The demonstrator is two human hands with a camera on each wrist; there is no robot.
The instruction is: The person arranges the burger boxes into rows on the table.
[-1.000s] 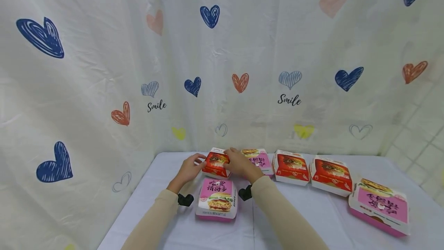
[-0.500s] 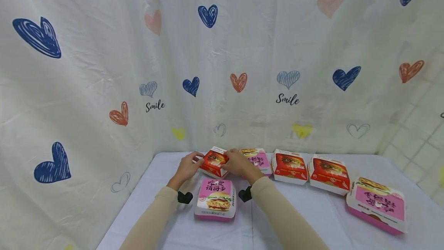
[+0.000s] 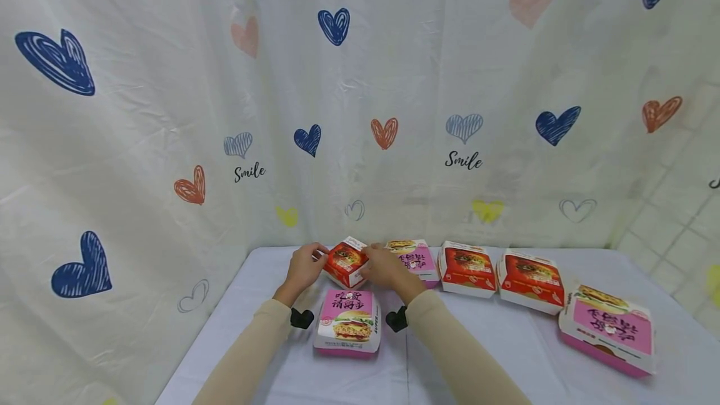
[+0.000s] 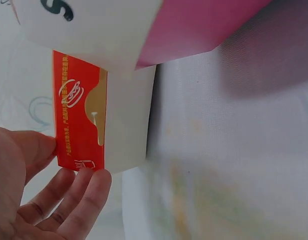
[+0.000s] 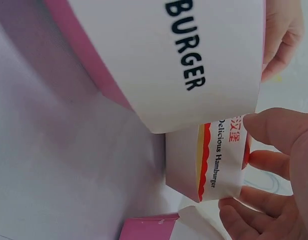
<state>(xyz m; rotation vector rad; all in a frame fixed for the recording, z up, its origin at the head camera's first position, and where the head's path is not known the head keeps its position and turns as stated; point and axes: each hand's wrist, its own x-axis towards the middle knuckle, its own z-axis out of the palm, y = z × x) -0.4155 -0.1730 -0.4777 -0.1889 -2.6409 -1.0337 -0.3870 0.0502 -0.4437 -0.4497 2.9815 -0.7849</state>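
A red burger box (image 3: 345, 259) stands at the back left of the table, turned at an angle. My left hand (image 3: 305, 265) holds its left corner; the left wrist view shows the thumb on the lid edge and the fingers along the side. My right hand (image 3: 388, 269) grips the opposite side, the thumb over the lid (image 5: 234, 137) and the fingertips on the far corner. Right in front of it, between my forearms, lies a pink burger box (image 3: 347, 322), which hides part of the red one in both wrist views.
To the right runs a row: a pink burger box (image 3: 414, 261) partly behind my right hand, two red burger boxes (image 3: 467, 269) (image 3: 531, 280), and another pink one (image 3: 607, 329) nearer the front right. A white curtain with hearts (image 3: 360, 80) hangs behind the table (image 3: 478, 342).
The red box has turned clockwise between my hands, from nearly straight to a slant. My left hand has shifted slightly left and back. The other boxes keep their places.
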